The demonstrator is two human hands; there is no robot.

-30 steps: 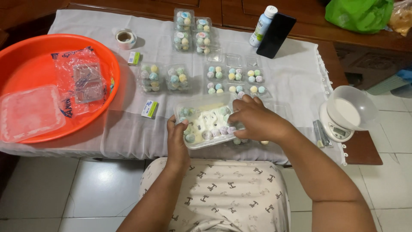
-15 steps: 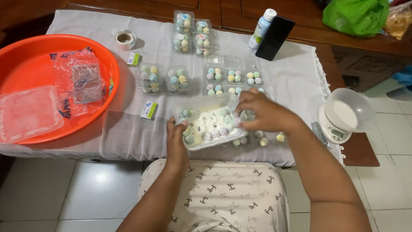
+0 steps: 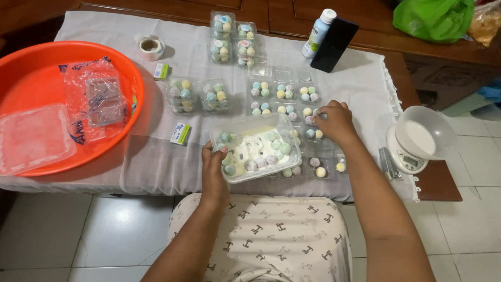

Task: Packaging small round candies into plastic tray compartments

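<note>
Basin: orange basin [image 3: 31, 68] at 9 o'clock, holding plastic packs.
Left hand: left hand [image 3: 213, 169] fingers clamp the clear tub [image 3: 255, 149] of pastel balls at centre.
Right hand: right hand [image 3: 336, 121] at 2 o'clock, fingertips pinched on a ball over the clear tray [image 3: 308, 112].
Tip: probably best to seat each ball gently and keep the tub level.

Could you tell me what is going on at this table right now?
A person is sorting small pastel balls. The left hand holds a clear tub of balls at the table's near edge. The right hand reaches into an open clear tray beside it. Filled trays sit further back, with an orange basin at the left.
</note>
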